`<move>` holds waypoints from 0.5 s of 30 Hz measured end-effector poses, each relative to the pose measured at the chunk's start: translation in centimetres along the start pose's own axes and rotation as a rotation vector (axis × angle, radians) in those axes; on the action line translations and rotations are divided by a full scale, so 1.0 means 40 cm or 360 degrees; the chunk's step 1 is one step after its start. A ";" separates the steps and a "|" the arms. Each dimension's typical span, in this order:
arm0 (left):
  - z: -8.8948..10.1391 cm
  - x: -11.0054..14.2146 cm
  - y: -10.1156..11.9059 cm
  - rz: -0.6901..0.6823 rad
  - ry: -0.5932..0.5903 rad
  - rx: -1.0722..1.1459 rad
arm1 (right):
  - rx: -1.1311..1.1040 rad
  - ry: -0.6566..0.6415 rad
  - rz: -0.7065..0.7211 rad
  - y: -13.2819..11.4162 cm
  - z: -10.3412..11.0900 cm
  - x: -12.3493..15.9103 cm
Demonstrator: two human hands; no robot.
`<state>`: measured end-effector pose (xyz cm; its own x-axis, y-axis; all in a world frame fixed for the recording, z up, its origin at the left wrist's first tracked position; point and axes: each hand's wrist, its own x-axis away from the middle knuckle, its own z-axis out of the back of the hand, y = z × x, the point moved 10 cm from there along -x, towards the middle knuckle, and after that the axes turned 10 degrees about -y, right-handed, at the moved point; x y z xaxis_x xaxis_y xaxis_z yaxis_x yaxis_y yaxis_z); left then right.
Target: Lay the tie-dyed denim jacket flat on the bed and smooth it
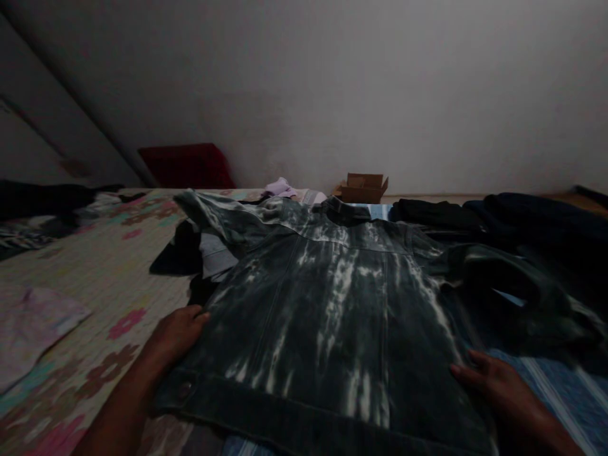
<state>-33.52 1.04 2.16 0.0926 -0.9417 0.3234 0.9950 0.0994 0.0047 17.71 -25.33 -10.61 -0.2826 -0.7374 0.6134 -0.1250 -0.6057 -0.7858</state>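
Your left hand [178, 334] lies flat and open against the left edge of the denim jacket [332, 316], fingers touching the cloth without gripping it. Your right hand [494, 380] rests open on the jacket's right edge near the hem, fingers spread, grasping nothing. The jacket, dark with pale bleached streaks, lies spread back-up on the bed, collar pointing away from you, one sleeve [213, 218] stretched out to the left. Beneath it on the left is a floral bedsheet [95, 278]. Dark clothes [498, 221] are piled to the right. A cardboard box [363, 188] and a red cushion [187, 166] sit by the wall.
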 end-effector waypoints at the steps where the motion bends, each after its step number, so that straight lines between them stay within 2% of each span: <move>1: 0.005 0.010 0.006 0.0057 -0.0004 -0.0076 | 0.0006 -0.0024 -0.0003 -0.001 -0.001 -0.004; 3: 0.038 0.040 0.047 0.0119 0.0140 -0.0187 | 0.0005 -0.0049 0.0014 -0.006 -0.008 -0.006; 4: 0.058 0.056 0.090 0.0074 0.0251 -0.0197 | -0.0001 -0.0040 0.0034 -0.010 -0.011 -0.005; 6: 0.064 0.079 0.240 -0.0315 0.0306 -0.0117 | -0.0035 -0.0020 0.0085 -0.017 -0.021 0.001; 8: 0.032 0.096 0.435 -0.0887 0.0218 -0.0048 | -0.0086 -0.0006 0.0123 -0.020 -0.031 0.008; 11: -0.043 0.051 0.650 -0.1223 0.0097 -0.0054 | -0.0095 -0.0005 0.0132 -0.016 -0.040 0.011; 13: -0.092 -0.014 0.734 -0.1260 0.0065 -0.0066 | -0.0071 -0.0026 0.0161 -0.017 -0.041 0.005; 15: -0.135 -0.082 0.767 -0.1213 0.0045 -0.0085 | -0.0083 -0.0075 0.0201 -0.019 -0.041 -0.005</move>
<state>-3.10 5.45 -3.85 -0.6203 -0.7515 0.2247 0.7844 -0.5963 0.1711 16.30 -24.24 -10.25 -0.2547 -0.8207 0.5114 -0.1412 -0.4917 -0.8593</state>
